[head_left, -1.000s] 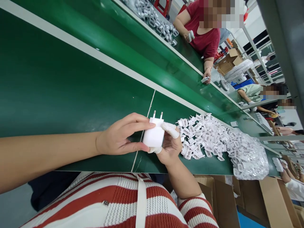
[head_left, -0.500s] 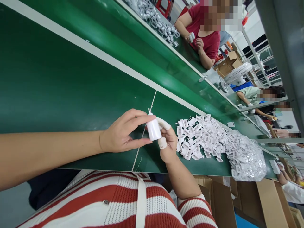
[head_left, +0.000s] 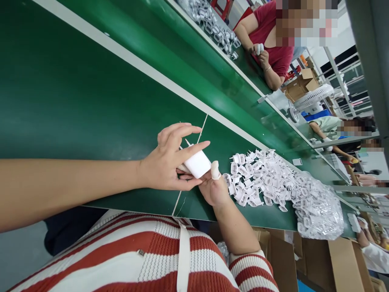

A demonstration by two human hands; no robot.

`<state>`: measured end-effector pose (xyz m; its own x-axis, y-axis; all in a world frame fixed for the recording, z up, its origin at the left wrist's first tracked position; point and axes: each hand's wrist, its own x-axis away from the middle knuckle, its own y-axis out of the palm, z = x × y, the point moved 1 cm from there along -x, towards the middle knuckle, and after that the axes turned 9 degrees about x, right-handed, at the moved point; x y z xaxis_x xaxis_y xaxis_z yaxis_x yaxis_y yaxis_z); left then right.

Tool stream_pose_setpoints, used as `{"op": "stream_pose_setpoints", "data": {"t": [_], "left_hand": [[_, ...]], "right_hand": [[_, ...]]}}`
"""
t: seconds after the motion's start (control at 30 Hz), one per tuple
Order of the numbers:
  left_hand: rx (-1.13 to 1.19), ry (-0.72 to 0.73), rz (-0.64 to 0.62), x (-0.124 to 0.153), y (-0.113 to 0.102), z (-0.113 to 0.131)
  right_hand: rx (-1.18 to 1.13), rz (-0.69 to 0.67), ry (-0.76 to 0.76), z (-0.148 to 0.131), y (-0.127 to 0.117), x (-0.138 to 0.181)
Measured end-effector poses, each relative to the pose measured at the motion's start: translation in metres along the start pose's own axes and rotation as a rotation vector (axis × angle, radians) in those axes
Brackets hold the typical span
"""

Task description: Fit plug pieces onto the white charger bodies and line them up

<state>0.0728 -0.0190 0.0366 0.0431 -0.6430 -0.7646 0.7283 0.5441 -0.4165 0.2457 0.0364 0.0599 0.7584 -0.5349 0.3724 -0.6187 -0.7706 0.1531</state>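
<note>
A white plug adapter (head_left: 198, 164) with thin metal pins sits tilted between my two hands above the green bench. My left hand (head_left: 170, 158) reaches around it from the left, index finger along its upper edge and thumb by its lower edge. Beneath the adapter, my right hand (head_left: 214, 188) supports it on its fingers, partly hidden behind it. White finger covers are on my right hand, whose thumb stands up away from the adapter. To the right of that hand lies a heap of white plug housings (head_left: 258, 176).
A clear plastic bag (head_left: 319, 207) of similar parts adjoins the heap. Cardboard boxes (head_left: 316, 259) stand below the bench edge. Across the green belt (head_left: 170, 73), a person in a red top (head_left: 273, 48) handles a white part. A fan (head_left: 314, 96) stands farther right.
The adapter has turned from nearly upright to tilted, with a broad face showing. My left fingers have spread and my right thumb has lifted off. The camera view has shifted slightly.
</note>
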Motion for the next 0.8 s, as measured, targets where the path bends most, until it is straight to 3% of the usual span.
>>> {"op": "stream_pose_setpoints", "data": {"t": [0.23,0.47,0.57,0.7,0.8], "left_hand": [[0.172,-0.055,-0.054,0.004,0.006,-0.01],[0.135,-0.022,-0.122,0.004,0.005,-0.009],[0.21,-0.025,-0.191,0.007,0.005,-0.01],[0.425,-0.188,-0.239,0.015,0.004,-0.019],[0.341,-0.388,-0.236,0.02,0.0,-0.026]], "right_hand": [[-0.023,0.136,0.0,0.011,-0.007,0.002],[-0.098,-0.017,-0.099,0.01,-0.004,-0.001],[-0.118,0.108,-0.194,0.017,-0.007,-0.006],[-0.141,0.209,-0.283,0.028,-0.011,-0.014],[-0.239,0.185,-0.293,0.037,-0.01,-0.023]]}}
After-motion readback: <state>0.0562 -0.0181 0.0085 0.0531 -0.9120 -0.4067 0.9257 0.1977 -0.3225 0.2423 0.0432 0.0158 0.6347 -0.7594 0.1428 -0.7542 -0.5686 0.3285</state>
